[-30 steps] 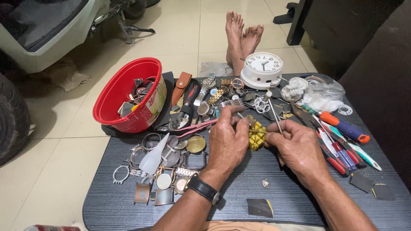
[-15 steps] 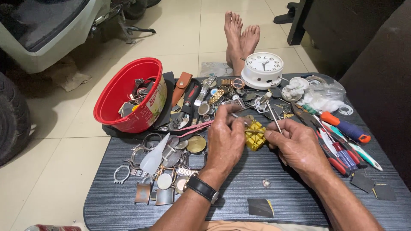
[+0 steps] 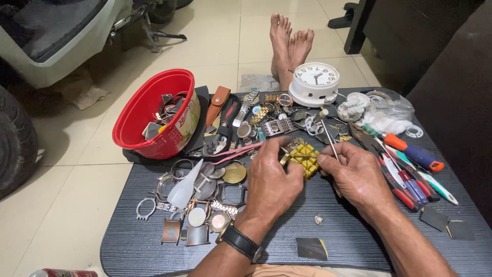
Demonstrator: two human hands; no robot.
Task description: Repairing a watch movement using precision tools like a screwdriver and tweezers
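Hands are meeting over the yellow block [image 3: 303, 158]: left hand [image 3: 271, 182] is pinching its near-left edge, while right hand [image 3: 353, 177], fingers clamped on a thin tool [image 3: 328, 138], is closing from the right.

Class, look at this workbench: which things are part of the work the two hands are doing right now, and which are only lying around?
In hand:
left hand steadying the yellow block
right hand holding a thin metal tool

Lying about:
red bowl of parts
white clock
screwdrivers
loose watch cases
brown strap
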